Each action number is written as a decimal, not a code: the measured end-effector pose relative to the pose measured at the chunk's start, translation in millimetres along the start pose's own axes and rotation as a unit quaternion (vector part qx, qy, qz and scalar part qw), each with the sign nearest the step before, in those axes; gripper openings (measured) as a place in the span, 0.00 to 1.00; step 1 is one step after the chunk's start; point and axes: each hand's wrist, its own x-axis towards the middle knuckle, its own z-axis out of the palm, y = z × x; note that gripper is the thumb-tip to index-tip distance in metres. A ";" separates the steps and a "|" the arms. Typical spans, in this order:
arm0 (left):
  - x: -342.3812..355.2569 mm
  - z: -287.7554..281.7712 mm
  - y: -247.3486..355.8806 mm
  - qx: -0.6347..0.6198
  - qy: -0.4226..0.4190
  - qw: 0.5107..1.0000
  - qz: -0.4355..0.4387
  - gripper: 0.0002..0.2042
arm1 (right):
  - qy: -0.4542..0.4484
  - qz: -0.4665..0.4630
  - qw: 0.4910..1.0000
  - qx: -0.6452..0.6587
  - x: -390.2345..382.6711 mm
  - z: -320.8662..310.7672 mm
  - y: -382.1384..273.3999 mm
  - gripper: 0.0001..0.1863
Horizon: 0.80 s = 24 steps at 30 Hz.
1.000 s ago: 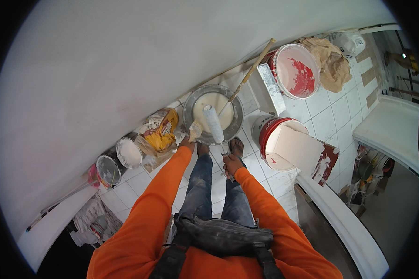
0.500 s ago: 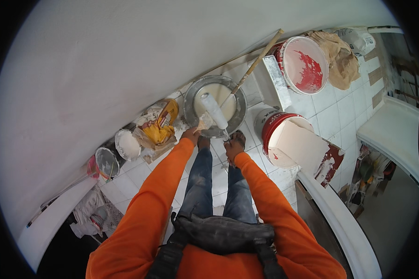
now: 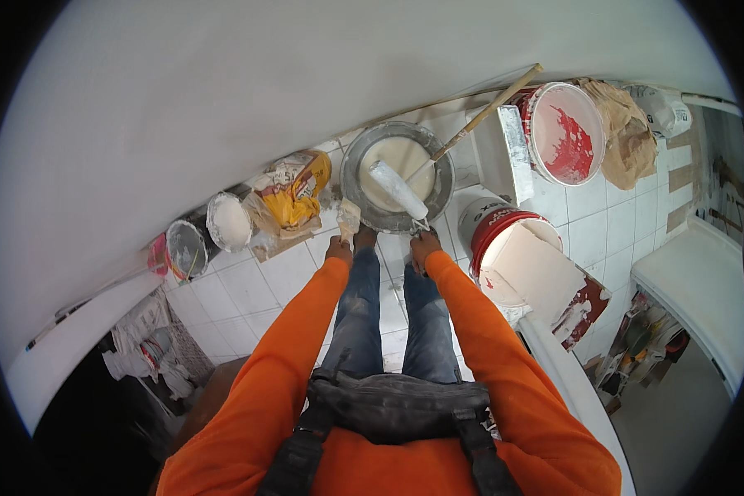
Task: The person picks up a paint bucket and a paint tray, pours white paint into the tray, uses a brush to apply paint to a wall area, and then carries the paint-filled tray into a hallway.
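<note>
The paint roller (image 3: 398, 189) is now lying lower across the grey basin (image 3: 438, 157), closer to the feet than before. The right hand (image 3: 422, 245) is gripping its handle with closed fingers, the roller pointing up-left from it. The left hand (image 3: 337, 248) is holding a small scraper (image 3: 348, 220) beside the basin.

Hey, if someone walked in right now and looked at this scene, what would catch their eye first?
Probably the bright orange sleeves reaching down from the lower edge, both hands at the round metal basin of cream paint on the white tiled floor. The right hand holds the white paint roller over the basin; the left hand grips a paint-caked scraper. Upper right, a white bucket smeared red inside stands out.
</note>
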 end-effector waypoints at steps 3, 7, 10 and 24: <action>-20.4 2.5 -4.7 -0.035 0.026 0.999 0.031 0.14 | 0.000 0.014 0.999 -0.041 32.9 1.8 14.1 0.14; -39.8 7.2 -2.0 -0.110 0.040 0.992 0.056 0.14 | 0.026 0.037 0.996 -0.082 35.0 12.5 12.7 0.13; -33.0 21.6 -12.1 -0.180 0.023 0.982 0.059 0.14 | 0.059 0.036 0.994 -0.079 30.7 17.7 17.9 0.12; 0.7 -15.9 -7.0 -0.230 -0.053 0.972 0.016 0.11 | -0.061 -0.018 0.978 0.199 -55.5 -17.3 -3.1 0.14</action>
